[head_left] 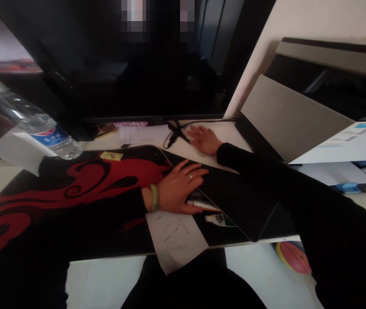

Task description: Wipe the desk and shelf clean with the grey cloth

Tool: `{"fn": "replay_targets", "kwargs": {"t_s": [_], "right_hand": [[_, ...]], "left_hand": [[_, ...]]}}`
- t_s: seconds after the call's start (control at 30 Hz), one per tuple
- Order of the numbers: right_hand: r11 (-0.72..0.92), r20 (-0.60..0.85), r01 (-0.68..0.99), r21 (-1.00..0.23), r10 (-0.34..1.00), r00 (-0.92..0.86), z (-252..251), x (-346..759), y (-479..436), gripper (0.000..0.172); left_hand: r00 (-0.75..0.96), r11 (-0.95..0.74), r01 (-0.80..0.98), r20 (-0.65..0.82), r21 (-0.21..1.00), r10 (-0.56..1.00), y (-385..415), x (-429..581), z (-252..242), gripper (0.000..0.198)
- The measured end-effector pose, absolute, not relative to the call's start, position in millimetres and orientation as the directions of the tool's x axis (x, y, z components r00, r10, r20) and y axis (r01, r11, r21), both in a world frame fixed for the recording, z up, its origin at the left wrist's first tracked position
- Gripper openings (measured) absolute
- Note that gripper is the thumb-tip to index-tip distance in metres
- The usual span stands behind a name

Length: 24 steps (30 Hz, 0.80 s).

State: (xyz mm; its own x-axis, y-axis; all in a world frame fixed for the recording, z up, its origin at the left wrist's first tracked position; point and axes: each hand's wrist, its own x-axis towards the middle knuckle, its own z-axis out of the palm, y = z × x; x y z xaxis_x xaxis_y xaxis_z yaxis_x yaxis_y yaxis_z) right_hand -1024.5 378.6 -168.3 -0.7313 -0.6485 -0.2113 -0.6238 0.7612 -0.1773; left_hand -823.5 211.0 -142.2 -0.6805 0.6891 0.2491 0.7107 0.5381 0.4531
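Observation:
A black and red desk mat (108,189) covers the desk, its right part folded over to the left as a dark flap (231,193). My left hand (178,186), with a green bangle and a ring, lies spread across the flap's edge. Close to its thumb, a white pen (202,205) and a green and white tube (220,220) stick out from under the flap. My right hand (205,140) rests flat on the bare white desktop (234,139) behind the mat, fingers beside a black cable (173,136). Something pale by those fingertips is too blurred to tell.
A dark screen (157,86) stands at the back. On the left lies a tilted water bottle (50,135); on the right is a large grey and white box (299,116). A handwritten paper (176,244) overhangs the front edge. A colourful ball (292,257) lies below.

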Motion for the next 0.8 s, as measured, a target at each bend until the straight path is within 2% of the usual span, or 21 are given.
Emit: {"fn": "replay_targets", "kwargs": {"t_s": [0.1,0.27,0.33,0.53,0.67,0.8], "right_hand": [[0.769,-0.173,-0.614,-0.176,-0.639,-0.750,-180.3,-1047.1,391.4,0.065],[0.903,-0.145,-0.417,-0.105,-0.429,-0.892,-184.3,-1066.4,437.9,0.068],[0.920,-0.143,-0.380,-0.094,-0.390,-0.910,-185.7,-1058.0,460.4,0.069],[0.869,-0.149,-0.485,-0.100,-0.495,-0.856,-169.6,-982.2,551.2,0.066],[0.808,-0.200,-0.558,-0.189,-0.588,-0.784,-130.4,-924.8,603.7,0.057],[0.816,-0.195,-0.522,-0.248,-0.570,-0.798,-100.8,-878.6,667.9,0.048]], "left_hand": [[-0.673,0.536,0.719,0.255,0.442,0.694,210.6,-824.7,-143.4,0.068],[-0.674,0.542,0.716,0.230,0.440,0.702,209.8,-826.3,-143.1,0.067],[-0.671,0.545,0.718,0.222,0.433,0.708,209.3,-826.4,-142.5,0.066],[-0.673,0.550,0.720,0.234,0.423,0.702,208.5,-826.5,-141.7,0.061],[-0.683,0.548,0.711,0.248,0.440,0.687,208.1,-826.8,-140.5,0.058],[-0.703,0.559,0.688,0.233,0.463,0.672,208.2,-826.6,-138.4,0.058]]}}
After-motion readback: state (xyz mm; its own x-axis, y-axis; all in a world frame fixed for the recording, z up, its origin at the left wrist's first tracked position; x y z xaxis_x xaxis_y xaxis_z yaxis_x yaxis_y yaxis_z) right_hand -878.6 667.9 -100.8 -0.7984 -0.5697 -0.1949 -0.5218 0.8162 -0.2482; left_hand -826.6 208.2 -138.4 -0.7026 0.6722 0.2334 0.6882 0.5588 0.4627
